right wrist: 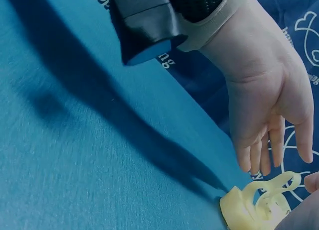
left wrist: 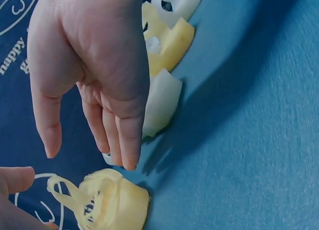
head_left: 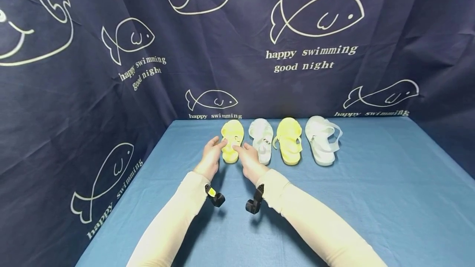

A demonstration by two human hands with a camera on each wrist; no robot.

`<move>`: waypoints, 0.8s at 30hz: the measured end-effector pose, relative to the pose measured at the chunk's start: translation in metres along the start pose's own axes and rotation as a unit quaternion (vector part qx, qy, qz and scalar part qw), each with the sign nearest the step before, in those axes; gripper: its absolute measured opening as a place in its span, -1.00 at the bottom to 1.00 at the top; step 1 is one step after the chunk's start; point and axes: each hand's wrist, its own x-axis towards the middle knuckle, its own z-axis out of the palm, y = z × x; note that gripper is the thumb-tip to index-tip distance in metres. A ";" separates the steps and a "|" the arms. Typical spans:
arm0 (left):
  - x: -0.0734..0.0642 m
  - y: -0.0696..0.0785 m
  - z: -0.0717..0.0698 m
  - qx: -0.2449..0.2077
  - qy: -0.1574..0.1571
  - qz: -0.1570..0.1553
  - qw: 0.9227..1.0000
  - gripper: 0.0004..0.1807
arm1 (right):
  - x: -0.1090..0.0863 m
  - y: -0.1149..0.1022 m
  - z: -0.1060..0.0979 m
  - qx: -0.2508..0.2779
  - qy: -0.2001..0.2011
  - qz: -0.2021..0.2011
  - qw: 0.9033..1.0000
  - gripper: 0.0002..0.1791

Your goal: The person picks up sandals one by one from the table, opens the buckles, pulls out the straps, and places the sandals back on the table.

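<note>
Four small sandals lie in a row at the back of the blue table. From the left they are a yellow sandal point(head_left: 232, 145), a pale sandal point(head_left: 261, 140), a second yellow sandal point(head_left: 289, 140) and a second pale sandal point(head_left: 321, 139). Both hands flank the leftmost yellow sandal point(left wrist: 112, 202) point(right wrist: 256, 207). My left hand point(head_left: 215, 146) point(right wrist: 264, 105) is at its left edge with straight fingers. My right hand point(head_left: 242, 151) point(left wrist: 99, 90) is at its right edge, fingers also straight. Neither hand grips it, and whether the fingertips touch it is unclear.
A dark blue cloth printed with fish and whales point(head_left: 315, 52) walls the table at the back and on both sides. The blue tabletop point(head_left: 371, 201) stretches wide in front of and to the right of the sandals. A black camera point(head_left: 215, 196) sits on each wrist.
</note>
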 end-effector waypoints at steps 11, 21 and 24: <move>0.010 -0.017 -0.001 -0.015 -0.003 -0.044 0.999 -0.26 | 0.010 0.008 0.000 0.044 -0.021 0.038 0.998 -0.22; 0.008 -0.020 0.000 -0.004 -0.001 -0.038 0.999 -0.39 | 0.010 0.011 0.007 0.053 -0.022 0.046 0.997 -0.43; 0.008 -0.019 0.000 -0.003 0.000 -0.035 0.999 -0.40 | 0.009 0.010 0.007 0.052 -0.027 0.050 0.997 -0.44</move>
